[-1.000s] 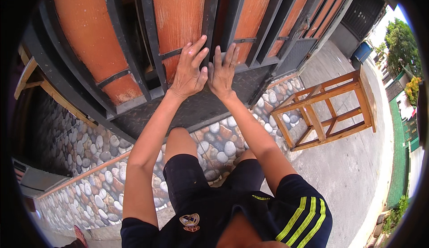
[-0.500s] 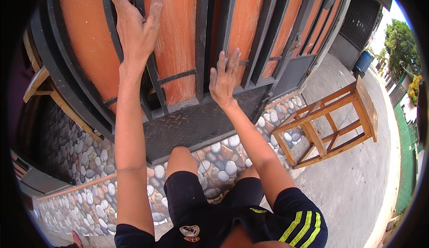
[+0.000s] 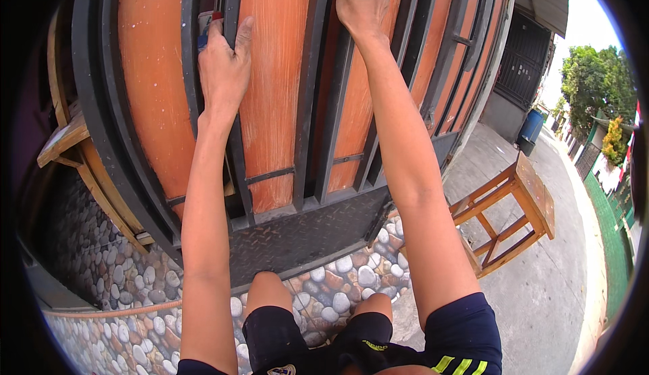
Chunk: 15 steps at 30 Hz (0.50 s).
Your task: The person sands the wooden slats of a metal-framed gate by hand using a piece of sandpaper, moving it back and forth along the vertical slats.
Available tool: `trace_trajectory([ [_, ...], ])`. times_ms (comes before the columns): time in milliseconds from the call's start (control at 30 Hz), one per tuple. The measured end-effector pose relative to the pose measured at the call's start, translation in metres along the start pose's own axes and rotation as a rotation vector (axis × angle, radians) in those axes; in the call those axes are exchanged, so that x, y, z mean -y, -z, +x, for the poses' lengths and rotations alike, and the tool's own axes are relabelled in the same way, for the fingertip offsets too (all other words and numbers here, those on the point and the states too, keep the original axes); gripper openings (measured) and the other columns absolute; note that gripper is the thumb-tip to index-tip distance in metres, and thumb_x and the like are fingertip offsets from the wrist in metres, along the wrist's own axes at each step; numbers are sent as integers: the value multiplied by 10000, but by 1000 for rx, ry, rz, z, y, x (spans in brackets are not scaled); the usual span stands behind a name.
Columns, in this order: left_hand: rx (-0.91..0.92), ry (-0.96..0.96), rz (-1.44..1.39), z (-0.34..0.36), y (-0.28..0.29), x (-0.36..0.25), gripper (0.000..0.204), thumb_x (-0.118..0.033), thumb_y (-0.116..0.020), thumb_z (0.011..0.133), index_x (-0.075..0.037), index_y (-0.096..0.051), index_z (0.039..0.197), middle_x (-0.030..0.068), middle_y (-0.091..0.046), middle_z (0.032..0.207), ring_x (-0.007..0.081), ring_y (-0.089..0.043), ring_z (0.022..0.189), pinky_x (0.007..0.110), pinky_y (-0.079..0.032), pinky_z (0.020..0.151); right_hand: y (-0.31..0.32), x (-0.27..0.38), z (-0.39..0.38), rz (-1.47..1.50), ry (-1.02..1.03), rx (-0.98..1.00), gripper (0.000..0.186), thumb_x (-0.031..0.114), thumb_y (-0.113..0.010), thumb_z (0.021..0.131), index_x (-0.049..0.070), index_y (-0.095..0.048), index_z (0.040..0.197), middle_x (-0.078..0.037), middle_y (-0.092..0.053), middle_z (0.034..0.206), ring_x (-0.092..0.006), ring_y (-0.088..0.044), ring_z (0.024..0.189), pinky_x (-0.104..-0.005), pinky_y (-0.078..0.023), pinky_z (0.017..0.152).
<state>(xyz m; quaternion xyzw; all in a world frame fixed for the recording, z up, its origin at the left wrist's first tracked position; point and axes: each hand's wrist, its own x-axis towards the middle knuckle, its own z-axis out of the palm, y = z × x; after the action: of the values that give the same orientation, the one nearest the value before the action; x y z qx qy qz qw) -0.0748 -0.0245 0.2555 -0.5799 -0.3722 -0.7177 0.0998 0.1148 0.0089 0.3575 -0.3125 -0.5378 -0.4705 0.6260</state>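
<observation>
I see a gate of orange panels (image 3: 267, 125) and dark metal bars (image 3: 307, 131). My left hand (image 3: 223, 64) is closed round an upright bar at a narrow gap, thumb on one side, fingers on the other. A small red-and-blue object (image 3: 216, 15) sits in that gap by my fingertips; I cannot make out what it is. Higher and to the right, my right hand (image 3: 365, 0) rests open on the gate, fingers slightly bent, tips partly cut off by the picture's edge.
A wooden stool (image 3: 531, 192) stands on the concrete pavement (image 3: 527, 294) at right. Pebble paving (image 3: 338, 273) runs below the dark plate (image 3: 291, 246). A wooden frame (image 3: 64, 145) is at left. Farther off are a blue barrel (image 3: 532, 126) and trees (image 3: 595, 84).
My right hand has moved well up the gate. My left hand went up and left, then closed round the bar. The view has tilted upward, so the gate and stool appear shifted.
</observation>
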Motion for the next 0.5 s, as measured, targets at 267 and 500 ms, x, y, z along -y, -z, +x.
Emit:
trace_trajectory([
  [267,-20,-39,10,0,0,10,691,-515,-443,938,133,-469,1177,286,-613,692,419,-650,720,443,-507,623,70,33,-240,129,-83,357,583,98,-498,918,60,-268,1452,-233,-106,1524,-409,-76,1412,-483,-136,1141],
  [500,-6,-18,-54,0,4,6,622,-452,-470,948,135,-480,1152,301,-604,694,430,-647,731,453,-503,633,5,17,-53,55,72,100,505,149,-451,956,15,-309,1421,-303,-153,1479,-497,-148,1362,-527,-223,1094],
])
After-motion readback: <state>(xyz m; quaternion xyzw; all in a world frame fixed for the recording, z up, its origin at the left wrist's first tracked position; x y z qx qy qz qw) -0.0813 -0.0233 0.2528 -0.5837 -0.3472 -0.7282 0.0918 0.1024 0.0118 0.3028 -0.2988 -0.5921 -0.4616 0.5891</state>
